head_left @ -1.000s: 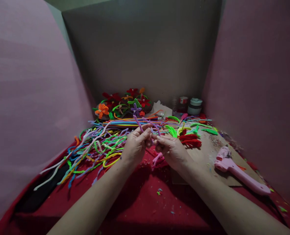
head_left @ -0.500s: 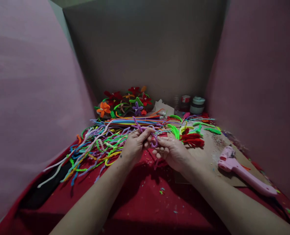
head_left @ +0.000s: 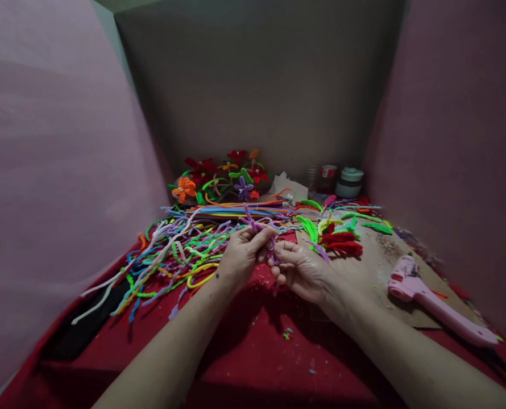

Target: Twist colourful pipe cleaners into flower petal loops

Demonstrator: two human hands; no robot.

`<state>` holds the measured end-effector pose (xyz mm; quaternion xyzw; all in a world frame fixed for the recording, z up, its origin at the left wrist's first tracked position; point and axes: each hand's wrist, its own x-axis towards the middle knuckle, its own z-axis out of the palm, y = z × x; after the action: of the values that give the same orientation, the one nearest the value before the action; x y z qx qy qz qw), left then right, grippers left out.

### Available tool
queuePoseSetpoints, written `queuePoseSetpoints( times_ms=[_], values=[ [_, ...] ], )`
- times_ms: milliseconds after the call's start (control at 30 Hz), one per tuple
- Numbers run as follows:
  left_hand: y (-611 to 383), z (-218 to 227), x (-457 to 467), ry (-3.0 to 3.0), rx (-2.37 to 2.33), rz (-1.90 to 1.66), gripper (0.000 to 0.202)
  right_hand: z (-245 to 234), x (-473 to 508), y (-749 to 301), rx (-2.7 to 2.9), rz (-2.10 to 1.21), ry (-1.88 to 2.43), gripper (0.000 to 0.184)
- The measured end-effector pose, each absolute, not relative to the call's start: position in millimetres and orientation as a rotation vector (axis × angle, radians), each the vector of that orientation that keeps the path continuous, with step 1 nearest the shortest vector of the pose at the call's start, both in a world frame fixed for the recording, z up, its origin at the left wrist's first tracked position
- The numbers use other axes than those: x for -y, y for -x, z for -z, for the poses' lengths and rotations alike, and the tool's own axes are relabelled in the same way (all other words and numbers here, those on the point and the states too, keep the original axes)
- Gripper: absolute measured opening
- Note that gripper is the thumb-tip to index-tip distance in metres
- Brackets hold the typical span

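Observation:
A fuzzy purple pipe cleaner (head_left: 248,215) is held between my two hands above the red cloth. My left hand (head_left: 247,249) pinches it with thumb and fingers, and one end sticks up beyond the knuckles. Close beside it, my right hand (head_left: 298,264) grips the bent part of the same pipe cleaner with its fingertips. A purple piece (head_left: 319,250) shows just past the right hand, near the red petals (head_left: 341,243); whether it joins the held one I cannot tell. The fingers partly hide the bend.
Loose coloured pipe cleaners (head_left: 171,255) spread at the left, with a straight bundle (head_left: 240,211) behind. Pipe-cleaner flowers (head_left: 219,176) stand at the back. A pink glue gun (head_left: 436,301) lies on a cardboard sheet (head_left: 364,278) at the right. A lidded jar (head_left: 349,183) stands behind.
The loop in the purple pipe cleaner between my hands looks smaller and more covered by fingers. A purple piece now shows beyond my right hand. The whole view has shifted slightly.

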<state>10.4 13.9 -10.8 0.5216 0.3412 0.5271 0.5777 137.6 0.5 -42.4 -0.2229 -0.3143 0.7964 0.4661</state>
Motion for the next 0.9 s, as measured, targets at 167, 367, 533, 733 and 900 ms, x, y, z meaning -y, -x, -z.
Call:
queuePoseSetpoints(
  times_ms=[167, 367, 533, 733, 900],
  values=[
    [-9.1, 10.2, -15.4, -1.272, -0.885, -1.262, 0.020, 44.7, 0.2, -133.7, 0.856, -1.850, 0.643, 0.024],
    [-4.2, 10.0, -15.3, -1.386, -0.994, -1.188, 0.021, 46.6, -1.2, -137.1, 1.008, -1.790, 0.703, 0.024],
    [-2.9, 8.9, -12.5, -1.523, -1.065, -1.046, 0.021, 44.4, -2.2, -139.1, 1.136, -1.737, 0.641, 0.020],
    [-2.8, 7.5, -11.6, -1.641, -1.118, -1.014, 0.021, 45.4, -2.8, -136.0, 1.312, -1.504, 0.884, 0.024],
    [1.3, 8.8, -15.1, -1.601, -1.139, -1.128, 0.021, 47.2, -1.7, -134.1, 1.406, -1.415, 0.953, 0.022]
  ],
)
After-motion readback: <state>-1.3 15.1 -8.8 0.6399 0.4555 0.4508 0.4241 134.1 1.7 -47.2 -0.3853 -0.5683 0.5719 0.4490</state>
